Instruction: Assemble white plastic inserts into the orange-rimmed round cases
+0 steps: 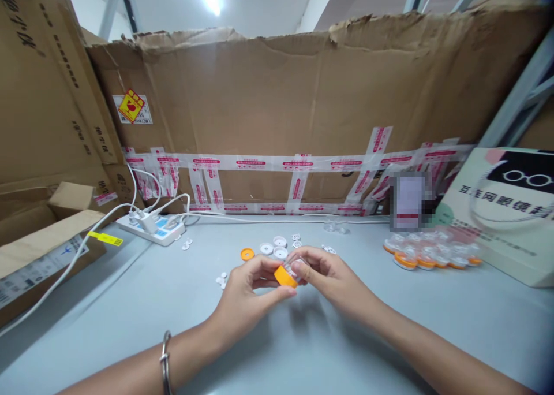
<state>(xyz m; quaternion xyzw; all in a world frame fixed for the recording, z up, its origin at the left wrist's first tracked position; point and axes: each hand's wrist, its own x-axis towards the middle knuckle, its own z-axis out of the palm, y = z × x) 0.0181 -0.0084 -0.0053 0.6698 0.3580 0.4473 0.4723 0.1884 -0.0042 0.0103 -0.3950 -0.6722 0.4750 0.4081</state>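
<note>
My left hand (249,291) and my right hand (326,274) meet over the middle of the grey table (130,302). Together they pinch a small clear container with an orange lid (285,275): the left fingers close on the orange lid, the right fingers on the clear part. A bracelet sits on my left wrist. Just beyond the hands lie a loose orange lid (247,254), several white round caps (273,248) and small white bits (221,279).
A pile of several finished clear containers with orange lids (428,252) lies at the right, beside a printed box (511,210). A white power strip (151,227) with cables sits back left. Taped cardboard (281,123) walls the back, and cardboard boxes (38,250) stand at the left.
</note>
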